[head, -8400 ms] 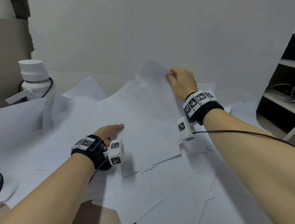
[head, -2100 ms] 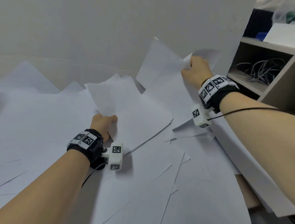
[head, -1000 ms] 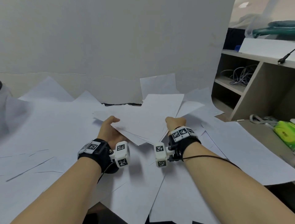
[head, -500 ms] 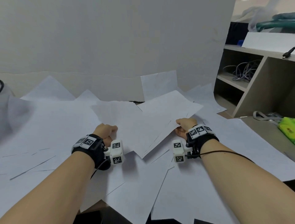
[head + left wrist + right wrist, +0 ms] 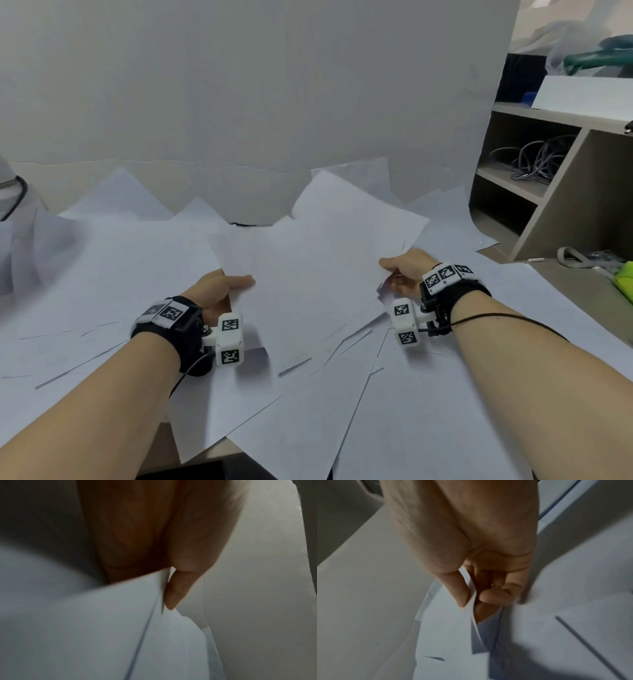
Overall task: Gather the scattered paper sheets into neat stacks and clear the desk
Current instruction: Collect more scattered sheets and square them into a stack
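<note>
A loose bundle of white paper sheets (image 5: 315, 260) is held between both hands above the desk's centre. My left hand (image 5: 222, 287) pinches its left edge, thumb on top; the left wrist view shows the thumb (image 5: 178, 588) pressed on the sheet edges (image 5: 120, 615). My right hand (image 5: 404, 270) pinches the right edge; in the right wrist view the thumb (image 5: 458, 591) and curled fingers (image 5: 494, 596) clamp several sheets (image 5: 453, 635). More loose sheets (image 5: 308, 411) lie scattered, overlapping, all over the desk.
A white backdrop board (image 5: 257, 85) stands behind the desk. A wooden shelf unit (image 5: 548, 192) with coiled cables (image 5: 534, 161) stands at the right. A yellow-green object (image 5: 625, 281) lies at the right edge. A white bottle (image 5: 13, 198) shows at far left.
My right hand brought sheets from the far right to the centre, and both hands now hold one bundle. Over the last second the hands moved apart and the bundle spread wider.
</note>
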The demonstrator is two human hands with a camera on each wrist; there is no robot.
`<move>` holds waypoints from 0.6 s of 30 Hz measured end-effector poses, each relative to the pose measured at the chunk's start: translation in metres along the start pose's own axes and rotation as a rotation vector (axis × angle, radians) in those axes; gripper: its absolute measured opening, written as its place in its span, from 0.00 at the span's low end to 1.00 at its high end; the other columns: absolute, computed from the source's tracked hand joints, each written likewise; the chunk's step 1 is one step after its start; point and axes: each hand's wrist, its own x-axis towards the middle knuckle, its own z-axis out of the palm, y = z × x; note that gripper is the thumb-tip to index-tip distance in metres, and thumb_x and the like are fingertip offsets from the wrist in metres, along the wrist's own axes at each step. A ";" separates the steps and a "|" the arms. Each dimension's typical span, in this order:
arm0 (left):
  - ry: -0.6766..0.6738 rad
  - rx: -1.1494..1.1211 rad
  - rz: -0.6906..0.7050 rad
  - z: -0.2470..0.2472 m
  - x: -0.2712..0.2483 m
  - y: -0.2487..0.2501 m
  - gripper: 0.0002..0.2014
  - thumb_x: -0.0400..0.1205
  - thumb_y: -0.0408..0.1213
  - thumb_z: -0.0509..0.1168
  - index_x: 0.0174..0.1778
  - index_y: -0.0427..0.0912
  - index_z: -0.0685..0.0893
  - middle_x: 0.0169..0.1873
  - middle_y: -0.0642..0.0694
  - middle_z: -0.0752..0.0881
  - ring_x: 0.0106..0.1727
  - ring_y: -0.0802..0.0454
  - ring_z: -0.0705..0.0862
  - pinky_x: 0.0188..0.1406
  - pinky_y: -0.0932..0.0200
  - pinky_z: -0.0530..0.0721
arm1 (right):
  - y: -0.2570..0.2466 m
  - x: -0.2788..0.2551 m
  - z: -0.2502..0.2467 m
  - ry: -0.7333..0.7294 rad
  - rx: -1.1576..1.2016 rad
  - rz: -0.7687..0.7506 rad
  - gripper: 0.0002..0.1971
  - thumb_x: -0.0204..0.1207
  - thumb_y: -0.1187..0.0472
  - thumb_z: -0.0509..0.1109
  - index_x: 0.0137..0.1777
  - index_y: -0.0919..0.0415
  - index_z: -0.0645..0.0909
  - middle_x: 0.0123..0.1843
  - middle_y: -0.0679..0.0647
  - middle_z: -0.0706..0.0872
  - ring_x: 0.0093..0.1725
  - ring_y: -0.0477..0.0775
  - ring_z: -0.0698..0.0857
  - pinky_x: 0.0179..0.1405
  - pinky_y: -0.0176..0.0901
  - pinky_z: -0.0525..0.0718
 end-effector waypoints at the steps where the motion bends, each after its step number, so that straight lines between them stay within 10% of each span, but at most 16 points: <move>1: 0.007 0.032 -0.014 -0.004 0.006 -0.002 0.18 0.81 0.30 0.73 0.66 0.33 0.83 0.55 0.30 0.91 0.57 0.27 0.89 0.58 0.31 0.87 | 0.004 0.002 0.003 -0.027 -0.041 0.046 0.12 0.77 0.64 0.76 0.57 0.68 0.81 0.42 0.68 0.89 0.43 0.64 0.84 0.19 0.40 0.77; 5: 0.002 0.135 -0.095 -0.029 0.061 -0.020 0.39 0.56 0.33 0.88 0.65 0.38 0.83 0.59 0.26 0.88 0.67 0.18 0.80 0.68 0.17 0.72 | 0.004 0.004 0.008 0.021 -0.079 0.067 0.14 0.77 0.55 0.76 0.51 0.65 0.81 0.41 0.64 0.89 0.34 0.59 0.84 0.19 0.37 0.80; 13: 0.056 0.047 -0.038 -0.012 0.011 -0.002 0.21 0.79 0.21 0.70 0.68 0.37 0.80 0.58 0.30 0.89 0.56 0.31 0.89 0.60 0.32 0.85 | -0.004 0.011 -0.007 0.411 0.027 -0.195 0.07 0.78 0.68 0.62 0.39 0.66 0.78 0.37 0.61 0.82 0.38 0.61 0.81 0.35 0.45 0.78; 18: 0.030 -0.139 -0.028 -0.018 0.002 -0.005 0.18 0.86 0.20 0.61 0.71 0.39 0.77 0.59 0.32 0.87 0.52 0.33 0.88 0.37 0.39 0.92 | -0.002 0.001 -0.016 0.267 0.094 -0.220 0.09 0.82 0.73 0.62 0.45 0.59 0.71 0.28 0.55 0.82 0.16 0.43 0.81 0.22 0.32 0.83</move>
